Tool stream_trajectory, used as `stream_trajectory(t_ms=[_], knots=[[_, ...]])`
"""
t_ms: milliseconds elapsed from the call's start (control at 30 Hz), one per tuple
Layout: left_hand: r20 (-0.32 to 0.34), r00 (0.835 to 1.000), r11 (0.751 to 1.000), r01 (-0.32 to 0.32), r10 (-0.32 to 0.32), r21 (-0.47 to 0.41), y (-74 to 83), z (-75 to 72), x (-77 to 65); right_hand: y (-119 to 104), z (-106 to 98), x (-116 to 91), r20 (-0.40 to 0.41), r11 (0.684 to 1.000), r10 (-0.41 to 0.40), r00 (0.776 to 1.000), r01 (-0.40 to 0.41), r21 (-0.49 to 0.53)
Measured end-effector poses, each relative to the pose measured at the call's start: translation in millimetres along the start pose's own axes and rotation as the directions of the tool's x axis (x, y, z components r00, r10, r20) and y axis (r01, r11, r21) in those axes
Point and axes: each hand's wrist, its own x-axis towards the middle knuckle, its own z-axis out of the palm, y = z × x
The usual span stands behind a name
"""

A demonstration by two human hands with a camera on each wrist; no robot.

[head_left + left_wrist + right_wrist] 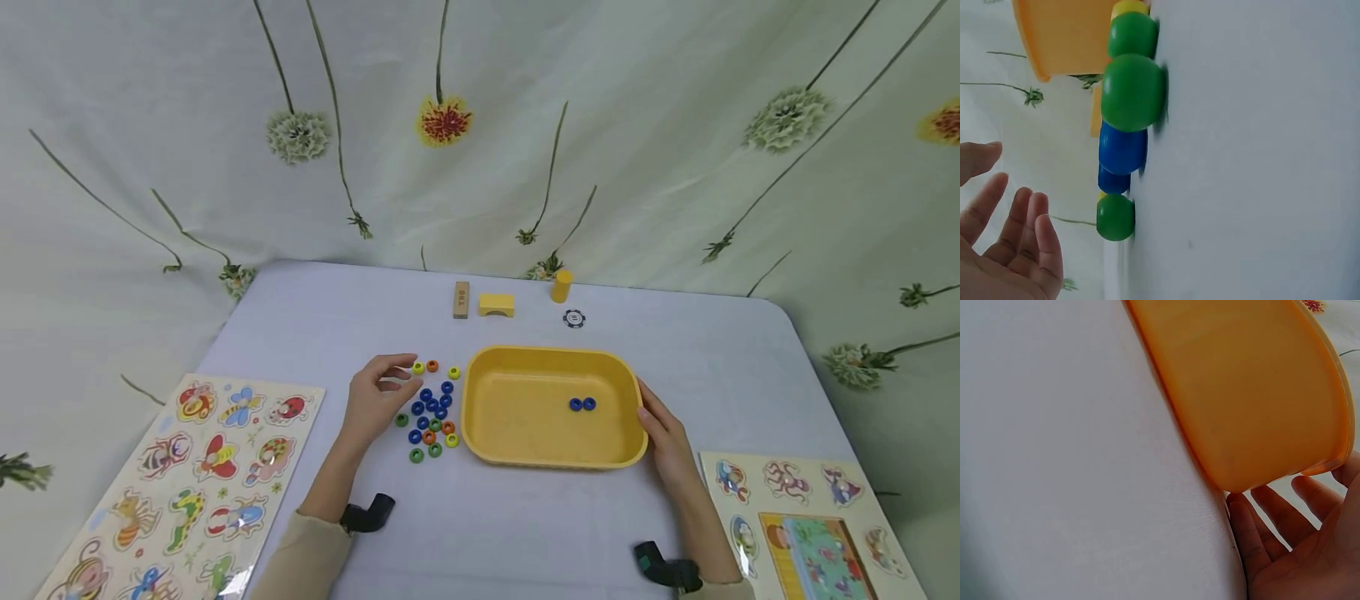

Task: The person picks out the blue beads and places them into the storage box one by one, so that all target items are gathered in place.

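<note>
My left hand (381,398) hovers at the upper left of a group of beads, thumb and fingers apart with nothing between them. A yellow bead (417,368) is nearest its fingertips. Blue beads (417,408), green beads (416,456) and orange beads (429,437) lie loosely together below; green ones (1133,92) look large in the left wrist view. My right hand (670,433) grips the right end of a yellow plastic tray (555,460), thumb at the rim and fingers along the outer wall (1260,394). Two blue beads (582,404) sit side by side inside it.
Behind the tray stand a small wooden block (461,300), a yellow arch block (497,305) and a yellow cylinder (561,287). A poker chip (574,318) lies near them. Picture boards flank the work, one with insects (217,492) at left, another (810,517) at right.
</note>
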Motion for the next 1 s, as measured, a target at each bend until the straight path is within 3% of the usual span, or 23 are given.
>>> stream_trajectory(t_ms=[100, 200, 333, 400, 1000], knots=[[0.014, 1.0, 1.0, 0.028, -0.028, -0.011, -8.7, 1.3, -1.6, -0.4, -0.3, 0.7, -0.001, 1.0, -0.001, 1.0, 0.001, 0.014], [0.074, 0.991, 0.993, 0.113, -0.112, -0.015, 10.8, -3.3, -4.0, -0.3, -0.1, 1.0, 0.001, 1.0, 0.001, 1.0, -0.001, 0.013], [0.147, 0.965, 0.976, 0.218, -0.218, 0.014, 30.9, -6.8, -8.3, -0.9, 0.9, 0.2, -0.005, 1.0, 0.015, 1.0, -0.015, 0.006], [0.152, 0.958, 0.97, 0.243, -0.245, 0.032, 27.1, -4.3, -10.3, -1.3, 1.1, -0.2, -0.008, 1.0, 0.016, 1.0, -0.016, 0.009], [0.16, 0.963, 0.96, 0.179, -0.216, 0.217, 20.8, 6.1, -5.6, -0.6, 0.7, -0.2, -0.019, 1.0, 0.013, 1.0, -0.013, 0.017]])
